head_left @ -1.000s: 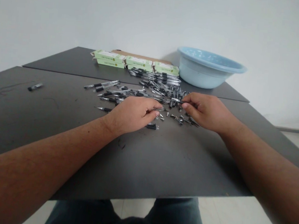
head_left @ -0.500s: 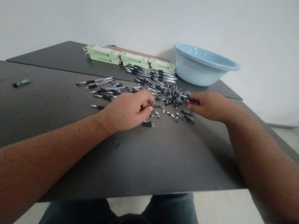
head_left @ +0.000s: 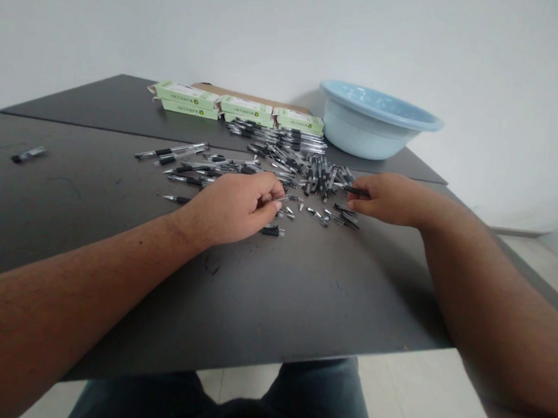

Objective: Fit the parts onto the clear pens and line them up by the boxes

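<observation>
My left hand is closed in a pinch low over the table; a thin sliver shows at its fingertips, too small to make out. Between the thumb and fingers of my right hand is a black pen part, its far end hidden by the hand. Small silver pen tips and short clear-and-black pieces lie between the two hands. Just beyond them a pile of black-and-clear pen parts spreads out. A pen with a pointed tip lies partly behind my left hand.
Green-and-white boxes stand along the back, with stacked pens in front. A light blue basin stands at the back right. A lone pen piece lies far left on the dark table, whose front edge is near my legs.
The whole view has shifted slightly, so things appear a little further left. Both hands keep nearly the same places and grips.
</observation>
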Demonstrator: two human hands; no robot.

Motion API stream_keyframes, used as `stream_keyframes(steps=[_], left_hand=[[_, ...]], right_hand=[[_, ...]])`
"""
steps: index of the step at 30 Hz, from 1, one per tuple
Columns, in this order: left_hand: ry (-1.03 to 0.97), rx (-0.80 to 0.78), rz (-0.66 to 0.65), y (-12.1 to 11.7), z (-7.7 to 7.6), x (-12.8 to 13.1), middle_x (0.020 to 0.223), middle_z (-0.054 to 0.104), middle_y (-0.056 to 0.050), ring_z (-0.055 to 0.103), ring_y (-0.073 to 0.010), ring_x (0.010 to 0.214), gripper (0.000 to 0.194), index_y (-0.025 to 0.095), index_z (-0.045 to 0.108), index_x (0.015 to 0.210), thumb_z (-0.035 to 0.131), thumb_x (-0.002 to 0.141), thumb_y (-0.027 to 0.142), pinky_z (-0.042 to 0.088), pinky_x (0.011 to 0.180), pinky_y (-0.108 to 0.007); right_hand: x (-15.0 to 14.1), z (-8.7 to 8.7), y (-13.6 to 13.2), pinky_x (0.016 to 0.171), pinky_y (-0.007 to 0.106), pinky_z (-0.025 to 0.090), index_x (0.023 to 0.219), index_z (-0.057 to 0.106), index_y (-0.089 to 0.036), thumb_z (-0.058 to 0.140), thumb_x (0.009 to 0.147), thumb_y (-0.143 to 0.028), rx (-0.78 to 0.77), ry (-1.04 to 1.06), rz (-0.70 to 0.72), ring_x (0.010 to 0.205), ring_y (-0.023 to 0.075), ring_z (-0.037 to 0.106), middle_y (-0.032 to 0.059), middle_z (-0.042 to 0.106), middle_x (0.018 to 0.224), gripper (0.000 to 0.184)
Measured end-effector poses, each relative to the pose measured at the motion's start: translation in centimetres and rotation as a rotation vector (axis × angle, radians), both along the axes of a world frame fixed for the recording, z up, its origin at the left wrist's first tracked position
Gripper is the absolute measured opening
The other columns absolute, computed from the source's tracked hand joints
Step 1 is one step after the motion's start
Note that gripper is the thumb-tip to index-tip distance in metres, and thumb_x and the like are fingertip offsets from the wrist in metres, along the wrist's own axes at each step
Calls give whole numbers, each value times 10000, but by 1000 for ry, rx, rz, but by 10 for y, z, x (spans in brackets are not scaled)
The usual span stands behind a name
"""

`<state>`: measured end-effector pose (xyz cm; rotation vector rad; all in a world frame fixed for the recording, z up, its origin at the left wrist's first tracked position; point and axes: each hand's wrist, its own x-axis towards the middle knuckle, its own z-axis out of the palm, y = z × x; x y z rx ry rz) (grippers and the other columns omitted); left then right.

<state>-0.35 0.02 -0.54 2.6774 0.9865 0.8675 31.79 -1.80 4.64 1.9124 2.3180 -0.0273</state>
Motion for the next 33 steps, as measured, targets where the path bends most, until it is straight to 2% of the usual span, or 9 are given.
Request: stream_keyframes(steps=[3, 6, 11, 20, 24, 28, 33], left_hand=[[3, -3, -26, -1, 0, -1, 844, 771, 4, 724, -174, 771, 176, 211, 719, 1016, 612, 936, 325, 469, 696, -286], [34, 4, -43, -1, 1, -2, 853, 771, 1, 719, -169, 767, 172, 208, 728, 1014, 609, 934, 305, 471, 708, -287], [107, 2, -110, -2, 3, -1, 898, 783, -16, 729, -190, 817, 192, 201, 745, 1024, 600, 936, 292, 490, 741, -300], [112, 22, -156, -5, 5, 0, 871, 783, -22, 723, -188, 783, 192, 195, 747, 1024, 599, 929, 272, 486, 716, -294], [111, 26, -154, -5, 6, -1, 864, 779, -23, 723, -191, 782, 194, 192, 746, 1036, 602, 928, 265, 488, 720, -300], [107, 28, -149, -6, 7, 0, 869, 781, -23, 713, -184, 764, 183, 199, 742, 1025, 600, 933, 267, 483, 706, -296], [118, 1, -153, -7, 6, 1, 884, 781, -25, 718, -197, 795, 174, 199, 736, 1020, 598, 932, 258, 485, 723, -308]], right_hand=[[0, -1, 1, 633, 348, 411, 898, 714, -244, 623, 913, -414, 30, 18, 23, 720, 243, 666, 46, 743, 811, 194], [-2, -2, 1, 625, 342, 401, 896, 704, -242, 614, 916, -396, 124, 60, 30, 704, 235, 649, 49, 737, 804, 179], [-10, -1, -1, 598, 333, 366, 929, 691, -232, 571, 946, -424, 275, 102, -45, 667, 221, 600, 47, 692, 753, 227], [-18, -13, 2, 617, 319, 366, 914, 668, -227, 538, 965, -436, 338, 170, -48, 698, 213, 601, 54, 710, 797, 251], [-21, -20, 7, 639, 317, 371, 930, 681, -218, 525, 977, -401, 312, 180, 10, 722, 211, 611, 60, 726, 835, 244], [-27, -26, 15, 660, 327, 370, 870, 681, -211, 505, 998, -379, 286, 129, 137, 745, 218, 610, 76, 718, 847, 275], [-36, -31, 33, 788, 339, 443, 1023, 757, -186, 543, 969, -324, 249, 130, 256, 934, 266, 666, 112, 742, 969, 261]])
